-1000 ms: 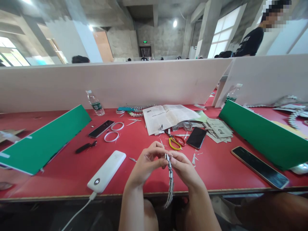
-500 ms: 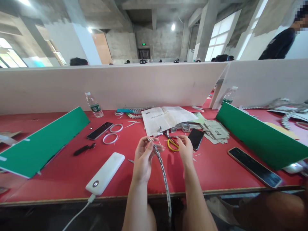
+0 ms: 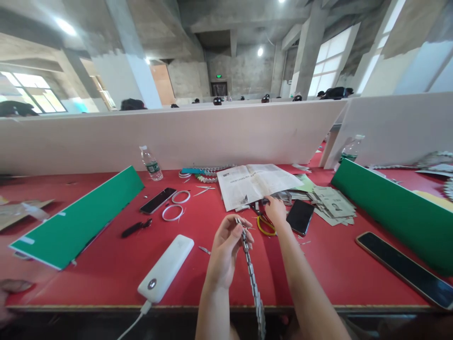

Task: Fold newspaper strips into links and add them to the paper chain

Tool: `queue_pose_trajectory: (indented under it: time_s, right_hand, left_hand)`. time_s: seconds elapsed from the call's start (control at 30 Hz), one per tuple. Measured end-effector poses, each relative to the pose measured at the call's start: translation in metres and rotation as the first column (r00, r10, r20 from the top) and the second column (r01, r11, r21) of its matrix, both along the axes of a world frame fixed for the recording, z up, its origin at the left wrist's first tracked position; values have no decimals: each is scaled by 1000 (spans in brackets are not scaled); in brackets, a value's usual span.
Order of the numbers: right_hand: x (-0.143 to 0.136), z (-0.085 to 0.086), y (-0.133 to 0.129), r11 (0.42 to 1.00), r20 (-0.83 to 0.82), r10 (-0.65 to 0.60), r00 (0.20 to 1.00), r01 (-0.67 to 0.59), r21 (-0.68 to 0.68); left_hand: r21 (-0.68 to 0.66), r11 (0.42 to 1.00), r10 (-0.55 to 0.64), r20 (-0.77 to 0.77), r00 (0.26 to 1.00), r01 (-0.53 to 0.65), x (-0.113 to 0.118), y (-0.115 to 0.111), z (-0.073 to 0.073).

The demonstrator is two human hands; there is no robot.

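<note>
My left hand (image 3: 226,248) is closed on the upper end of a narrow grey segmented chain (image 3: 252,276), which looks made of folded paper links. Its lower part hangs past the table's front edge. My right hand (image 3: 276,211) reaches forward to the lower right edge of a spread newspaper (image 3: 256,184). Its fingertips touch the grey pieces heaped there, and what they pinch, if anything, is hidden. Just below that hand lie yellow-handled scissors (image 3: 265,226), partly covered by it. Small paper scraps are scattered around them.
A dark phone (image 3: 300,217) and stacked cut papers (image 3: 334,205) lie right of my hand. Green boards (image 3: 81,222) stand on both sides. A white power bank (image 3: 166,269) with a cable, white rings (image 3: 172,212) and a bottle (image 3: 151,164) are left. Another person's hand (image 3: 16,286) rests far left.
My right hand has moved forward, from beside the left hand to the pile at the newspaper's edge. The left hand still holds the chain. The view has shifted slightly.
</note>
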State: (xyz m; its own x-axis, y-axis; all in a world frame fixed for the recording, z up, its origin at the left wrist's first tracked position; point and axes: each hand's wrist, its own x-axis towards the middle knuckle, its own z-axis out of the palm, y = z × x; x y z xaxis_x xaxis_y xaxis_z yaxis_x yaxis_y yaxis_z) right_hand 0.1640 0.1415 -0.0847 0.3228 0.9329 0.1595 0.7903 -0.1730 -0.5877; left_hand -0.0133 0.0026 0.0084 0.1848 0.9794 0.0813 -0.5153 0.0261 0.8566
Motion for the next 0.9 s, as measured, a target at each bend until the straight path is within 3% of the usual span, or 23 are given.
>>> queue_pose_trajectory:
  time_s: [0.2,0.57,0.73,0.9]
  right_hand:
    - [3,-6,-3,1000,-1,-1,1000,1,-21]
    - [14,-16,-26,996,-3,-75,997,75,46]
    - [12,-18,-23,995,-40,-50,998,53,86]
    - [6,-17,-14,985,-75,-104,992,113,129]
  left_hand:
    - [-36,999,31,-27,999,-32,-3,1,1]
    - [-22,998,63,-48,997,-64,-1,5,-11]
    - [-79,992,97,-53,994,-101,1,8,-12]
    - [-123,984,123,-46,991,-128,1,9,-12]
